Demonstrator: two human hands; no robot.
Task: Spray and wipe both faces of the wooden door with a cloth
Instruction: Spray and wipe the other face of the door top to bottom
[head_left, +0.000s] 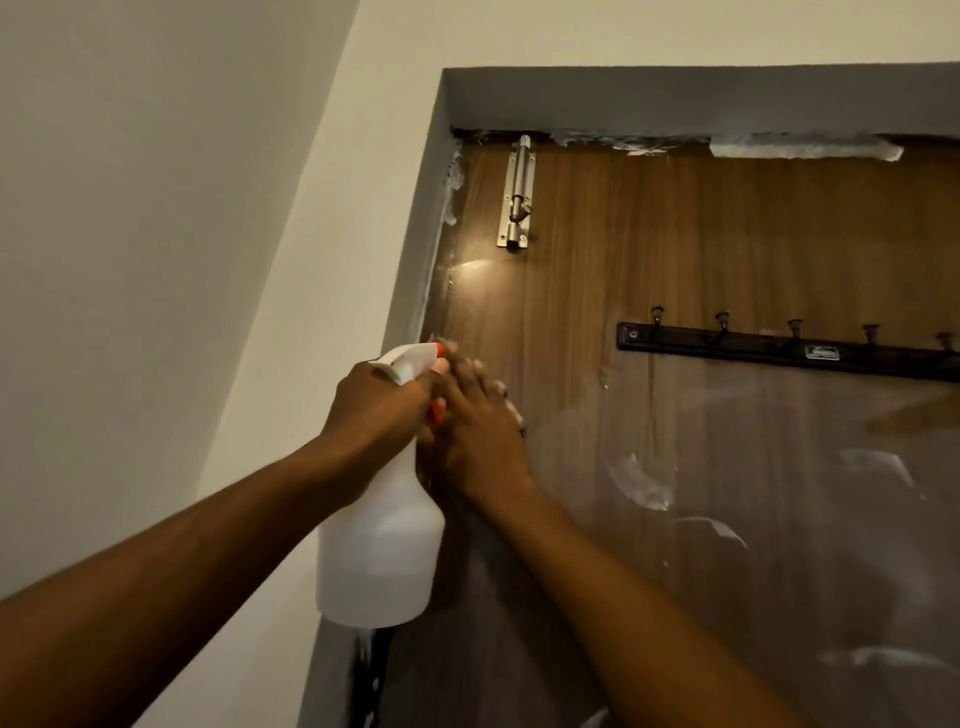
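The brown wooden door (675, 249) fills the right of the view, shut in its grey frame. My left hand (374, 410) grips the neck of a white spray bottle (379, 551) with a red trigger, held upright by the door's left edge with its nozzle toward the door. Just to the right, my right hand (478, 436) lies flat against the door, fingers pointing up. Small bits of white cloth (514, 413) show past its fingers; the rest of the cloth is hidden under the hand. Wet streaks and white smears mark the door's lower half.
A metal slide bolt (516, 197) is fixed near the door's top left corner. A dark hook rack (779, 348) with several hooks runs across the door at the right. The grey frame (431, 234) and a white wall (156, 260) stand at the left.
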